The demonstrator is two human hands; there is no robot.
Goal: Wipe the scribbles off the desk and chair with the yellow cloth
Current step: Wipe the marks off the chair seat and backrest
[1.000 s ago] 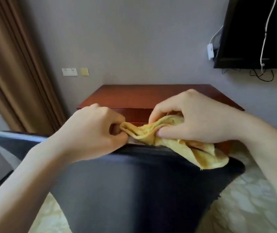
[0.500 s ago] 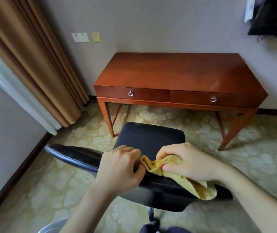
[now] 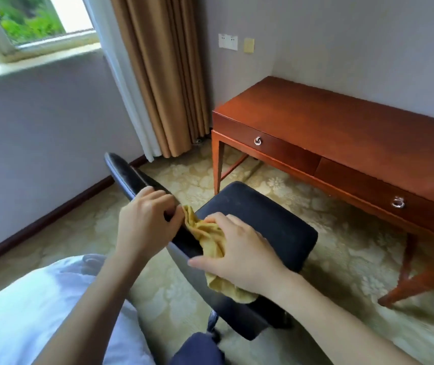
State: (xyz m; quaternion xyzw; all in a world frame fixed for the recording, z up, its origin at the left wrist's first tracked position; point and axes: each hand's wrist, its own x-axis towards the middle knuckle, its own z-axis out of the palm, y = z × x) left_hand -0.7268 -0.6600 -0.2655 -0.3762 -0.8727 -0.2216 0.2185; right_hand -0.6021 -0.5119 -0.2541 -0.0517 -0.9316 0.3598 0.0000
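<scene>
A pale floral carpet [image 3: 342,275] bears a red-brown wooden desk [image 3: 342,127] with two drawers. A black office chair [image 3: 263,222] stands in front of the desk's left end, a yellow cloth [image 3: 208,237] draped over its backrest. A brown curtain [image 3: 163,75] reaches the carpet left of the desk.

Tally, single view.
Hands, 2: left hand [image 3: 145,227], right hand [image 3: 242,254].
1 yellow cloth [image 3: 208,233].
1 chair [image 3: 263,219], black.
1 desk [image 3: 342,127], reddish wood.
Drawers in it, 2: left drawer [image 3: 284,151], right drawer [image 3: 368,188].
Ring pulls, 2: left pull [image 3: 257,140], right pull [image 3: 398,202].
1 brown curtain [image 3: 163,75].
1 white curtain [image 3: 121,88].
1 window [image 3: 26,22].
Wall plates, 2: white socket plate [image 3: 227,41], yellow plate [image 3: 248,45].
</scene>
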